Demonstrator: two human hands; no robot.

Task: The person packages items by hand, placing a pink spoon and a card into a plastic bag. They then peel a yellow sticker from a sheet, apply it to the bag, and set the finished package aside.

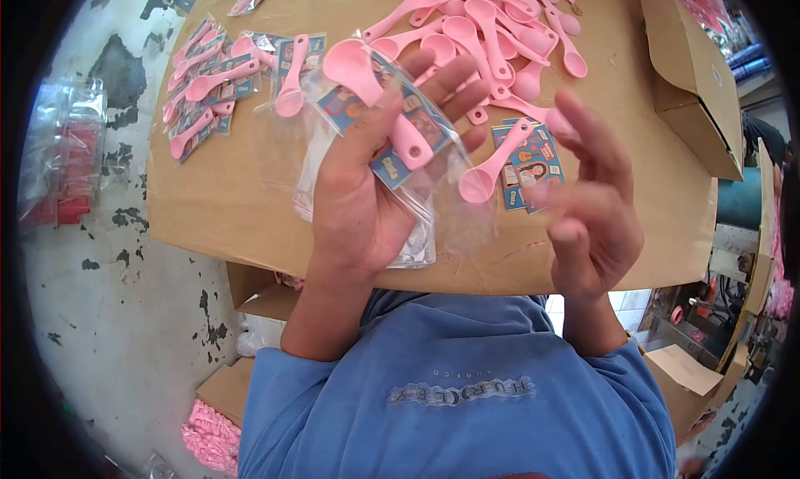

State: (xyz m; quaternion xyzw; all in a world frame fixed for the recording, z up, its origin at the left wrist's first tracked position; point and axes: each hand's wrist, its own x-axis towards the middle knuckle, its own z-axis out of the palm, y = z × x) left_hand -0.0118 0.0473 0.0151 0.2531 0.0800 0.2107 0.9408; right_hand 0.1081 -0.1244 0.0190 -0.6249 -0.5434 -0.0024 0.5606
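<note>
My left hand (358, 204) is turned palm up, its thumb pressed over a pink measuring spoon (408, 142) and a blue printed card (433, 121) in a clear plastic bag. The bag's loose plastic (454, 204) hangs out past my fingers to the right. Slightly blurred, my right hand (600, 200) is raised with fingers apart and nothing visible in it. Beyond its fingertips lies a small stack of blue cards (537, 167), with another pink spoon (496, 167) beside and partly over it. Clear bags (417, 250) lie under my left hand.
A heap of loose pink spoons (483, 29) covers the table's far side. Several bagged spoons with cards (200, 83) are piled at the left. An open cardboard box (692, 87) stands at the right edge of the brown table (225, 204). Pink goods (208, 437) sit on the floor.
</note>
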